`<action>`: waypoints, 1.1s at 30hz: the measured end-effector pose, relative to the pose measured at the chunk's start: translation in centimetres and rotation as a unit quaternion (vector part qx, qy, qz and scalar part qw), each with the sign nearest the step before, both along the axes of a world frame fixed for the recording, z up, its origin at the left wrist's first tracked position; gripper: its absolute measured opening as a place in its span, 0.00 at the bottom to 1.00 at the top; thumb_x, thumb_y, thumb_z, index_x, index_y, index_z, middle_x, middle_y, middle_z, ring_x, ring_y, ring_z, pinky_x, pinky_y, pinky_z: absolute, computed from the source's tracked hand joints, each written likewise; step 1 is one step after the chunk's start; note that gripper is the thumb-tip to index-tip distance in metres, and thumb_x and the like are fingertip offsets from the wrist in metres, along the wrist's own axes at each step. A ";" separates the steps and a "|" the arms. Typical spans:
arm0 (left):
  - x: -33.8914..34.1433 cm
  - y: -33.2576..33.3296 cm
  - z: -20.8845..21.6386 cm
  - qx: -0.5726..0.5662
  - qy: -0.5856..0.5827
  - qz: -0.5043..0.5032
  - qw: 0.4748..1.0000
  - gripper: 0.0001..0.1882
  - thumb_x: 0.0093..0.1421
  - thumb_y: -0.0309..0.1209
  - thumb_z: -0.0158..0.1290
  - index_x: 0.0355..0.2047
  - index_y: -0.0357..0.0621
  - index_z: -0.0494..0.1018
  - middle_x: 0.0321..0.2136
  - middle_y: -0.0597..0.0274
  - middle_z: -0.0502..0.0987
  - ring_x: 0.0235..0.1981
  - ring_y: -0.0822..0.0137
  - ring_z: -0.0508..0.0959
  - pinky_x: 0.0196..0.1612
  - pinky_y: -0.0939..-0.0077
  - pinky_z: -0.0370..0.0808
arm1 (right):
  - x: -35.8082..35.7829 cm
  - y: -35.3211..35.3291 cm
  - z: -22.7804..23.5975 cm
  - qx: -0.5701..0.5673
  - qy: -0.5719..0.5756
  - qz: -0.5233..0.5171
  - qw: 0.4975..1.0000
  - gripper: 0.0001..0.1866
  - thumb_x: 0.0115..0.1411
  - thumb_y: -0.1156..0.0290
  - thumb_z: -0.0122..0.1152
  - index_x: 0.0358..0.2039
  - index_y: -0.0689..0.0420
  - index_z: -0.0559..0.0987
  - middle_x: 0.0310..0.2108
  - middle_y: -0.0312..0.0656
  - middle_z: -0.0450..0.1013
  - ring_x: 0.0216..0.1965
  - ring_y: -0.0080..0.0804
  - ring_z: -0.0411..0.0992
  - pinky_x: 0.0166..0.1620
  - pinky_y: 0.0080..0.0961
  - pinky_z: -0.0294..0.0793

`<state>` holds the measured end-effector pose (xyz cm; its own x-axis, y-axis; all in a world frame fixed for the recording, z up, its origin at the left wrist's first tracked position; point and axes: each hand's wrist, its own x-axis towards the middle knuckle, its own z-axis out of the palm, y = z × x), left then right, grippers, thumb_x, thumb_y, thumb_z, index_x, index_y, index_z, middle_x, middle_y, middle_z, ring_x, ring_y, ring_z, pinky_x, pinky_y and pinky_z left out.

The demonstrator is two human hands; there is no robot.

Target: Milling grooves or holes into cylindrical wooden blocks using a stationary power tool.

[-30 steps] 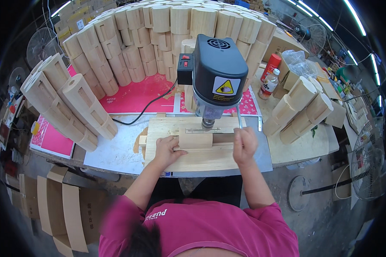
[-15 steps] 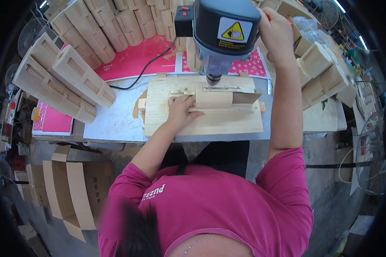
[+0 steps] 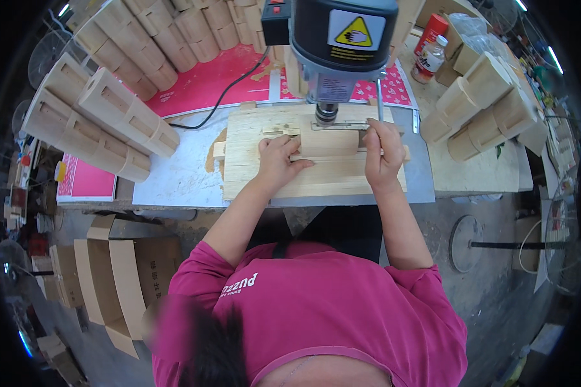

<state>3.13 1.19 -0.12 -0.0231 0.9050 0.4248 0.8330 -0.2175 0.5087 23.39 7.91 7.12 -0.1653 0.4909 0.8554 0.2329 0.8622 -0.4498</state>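
A black and grey drill press point(image 3: 343, 45) stands over a pale wooden jig board point(image 3: 265, 184). Its chuck point(image 3: 326, 115) is down at a slotted metal guide plate point(image 3: 342, 126), above a rounded wooden block point(image 3: 329, 143) in the jig. My left hand point(image 3: 281, 162) grips the left end of this block, fingers at its edge and thumb stretched along the near side. My right hand point(image 3: 383, 151) is closed round the lower end of the drill press lever point(image 3: 379, 97), close to the block's right end. The drill tip is hidden.
Tall wooden cylinders with slots point(image 3: 119, 119) crowd the left and back of the table; more point(image 3: 490, 122) stand at right. A red can point(image 3: 432, 31) and a bottle point(image 3: 428, 61) are at the back right. An open cardboard box point(image 3: 119, 284) lies on the floor at left.
My right hand has come down and toward me with the lever, from beside the motor head to block height. The chuck has lowered. My left hand stays on the block.
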 end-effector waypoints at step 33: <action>-2.4 -3.8 1.8 0.026 -0.131 -0.105 0.985 0.19 0.33 0.38 0.66 0.18 0.42 0.68 0.19 0.64 0.67 0.23 0.64 0.69 0.33 0.71 0.60 | 7.0 2.1 0.4 -0.423 -0.246 0.148 0.859 0.15 0.48 0.75 0.64 0.37 0.64 0.75 0.30 0.34 0.72 0.32 0.19 0.67 0.37 0.19 0.67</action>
